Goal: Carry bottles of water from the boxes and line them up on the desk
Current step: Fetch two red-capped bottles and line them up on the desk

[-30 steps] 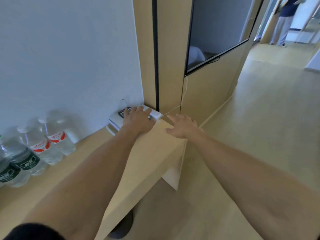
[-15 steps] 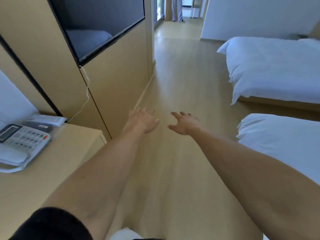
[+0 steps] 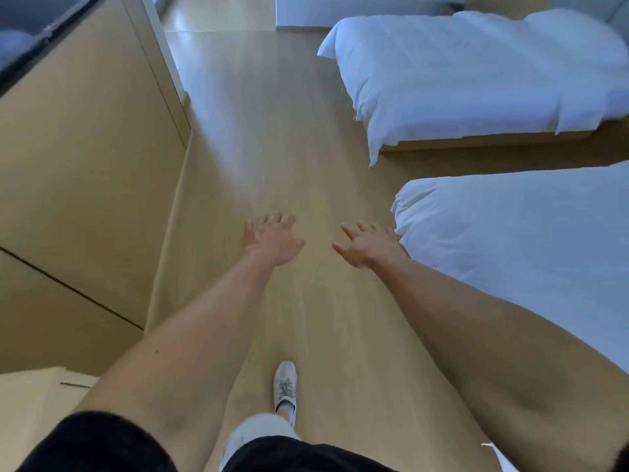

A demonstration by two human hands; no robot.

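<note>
Head view: no bottles or boxes fall within the frame, and only a desk corner (image 3: 32, 386) shows at lower left. Both the left hand (image 3: 272, 240) and right hand (image 3: 369, 245) reach forward empty, fingers loosely spread, over wood floor (image 3: 272, 131) beside two white beds (image 3: 476, 69).

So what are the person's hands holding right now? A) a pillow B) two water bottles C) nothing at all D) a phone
C: the left hand and the right hand both reach out over the wooden floor with fingers spread and nothing in them.
</note>
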